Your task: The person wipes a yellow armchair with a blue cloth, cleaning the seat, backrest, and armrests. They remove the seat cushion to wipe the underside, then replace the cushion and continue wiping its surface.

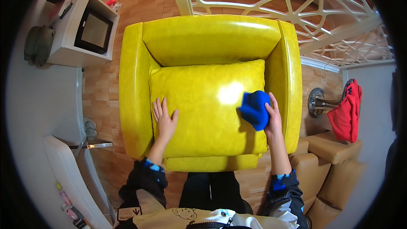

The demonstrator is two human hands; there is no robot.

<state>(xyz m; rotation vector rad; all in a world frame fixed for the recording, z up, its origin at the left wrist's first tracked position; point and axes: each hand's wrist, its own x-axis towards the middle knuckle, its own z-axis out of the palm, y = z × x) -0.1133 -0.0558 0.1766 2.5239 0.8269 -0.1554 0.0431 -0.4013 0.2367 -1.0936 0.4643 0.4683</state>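
Note:
Before me stands a yellow leather armchair [210,39] with a loose yellow seat cushion [200,111]. My left hand [165,121] rests palm down near the cushion's left edge, its fingers spread and holding nothing. On the right, my right hand [274,117] grips a folded blue cloth [256,109] from its right side. The cloth is over the right part of the cushion, and its shadow falls below it. Whether the cloth touches the cushion I cannot tell. A bright light reflection shows on the leather just left of the cloth.
A white lattice partition [295,9] rises behind the armchair. At the left is a white cabinet [68,46] with a dark-framed front. A tan leather sofa [321,168] and a red cloth [346,114] over a stool are at right. A white table [70,178] stands lower left.

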